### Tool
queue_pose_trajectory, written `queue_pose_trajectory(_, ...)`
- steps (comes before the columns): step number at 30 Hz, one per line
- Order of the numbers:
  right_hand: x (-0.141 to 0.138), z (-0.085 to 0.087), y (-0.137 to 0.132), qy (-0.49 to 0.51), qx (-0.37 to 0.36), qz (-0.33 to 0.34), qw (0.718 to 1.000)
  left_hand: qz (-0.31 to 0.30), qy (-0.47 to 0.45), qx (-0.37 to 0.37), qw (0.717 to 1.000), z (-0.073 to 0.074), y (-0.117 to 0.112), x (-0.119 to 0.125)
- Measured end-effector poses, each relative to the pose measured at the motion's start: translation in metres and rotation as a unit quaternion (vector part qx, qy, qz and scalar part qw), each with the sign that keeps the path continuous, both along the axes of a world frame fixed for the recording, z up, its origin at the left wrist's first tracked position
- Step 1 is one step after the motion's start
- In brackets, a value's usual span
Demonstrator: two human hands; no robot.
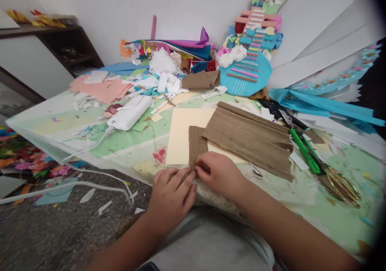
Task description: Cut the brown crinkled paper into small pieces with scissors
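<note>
A narrow strip of brown crepe paper [196,143] lies on a cream sheet [183,132] near the table's front edge. My left hand [171,194] rests at the strip's near end with its fingers together, tips touching the paper. My right hand [220,172] pinches the same end of the strip. A larger pleated piece of brown crepe paper [250,136] lies just to the right, partly over the cream sheet.
A green cutter [304,150] and gold scissors [340,184] lie right of the brown paper. A white glue gun [129,112] with its cord sits to the left. Paper scraps, pink sheets [102,89] and a blue paper guitar [245,76] crowd the back. White boards lean at right.
</note>
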State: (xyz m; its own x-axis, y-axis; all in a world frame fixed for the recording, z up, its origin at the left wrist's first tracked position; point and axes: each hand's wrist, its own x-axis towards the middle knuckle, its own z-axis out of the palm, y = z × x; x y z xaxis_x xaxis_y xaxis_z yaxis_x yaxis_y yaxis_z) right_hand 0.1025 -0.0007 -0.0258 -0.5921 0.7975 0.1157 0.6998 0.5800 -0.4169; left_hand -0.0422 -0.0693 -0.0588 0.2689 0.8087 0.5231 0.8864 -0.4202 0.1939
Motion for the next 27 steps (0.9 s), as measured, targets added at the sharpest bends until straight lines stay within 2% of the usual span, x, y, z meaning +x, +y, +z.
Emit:
queue_pose_trajectory(9,0.000,-0.001,-0.001,-0.011,0.000,-0.021,1.000,-0.004,0.028,-0.001,1.000,0.004,0.002,0.002)
queue_pose_trajectory(12,0.003,0.002,-0.008,-0.011,0.042,-0.024,0.999,-0.006,0.049,-0.021,0.999,0.008,0.001,0.001)
queue_pose_trajectory(17,0.021,0.006,-0.032,-0.083,0.137,0.070,0.985,-0.032,0.110,-0.060,0.992,0.012,-0.007,-0.001)
queue_pose_trajectory(21,0.034,-0.001,-0.045,-0.117,0.170,0.057,0.977,-0.027,0.122,-0.054,0.991,0.009,-0.011,0.000)
queue_pose_trajectory(27,0.037,-0.006,-0.051,-0.127,0.128,0.052,0.982,-0.021,0.127,-0.030,0.991,0.011,-0.007,0.003)
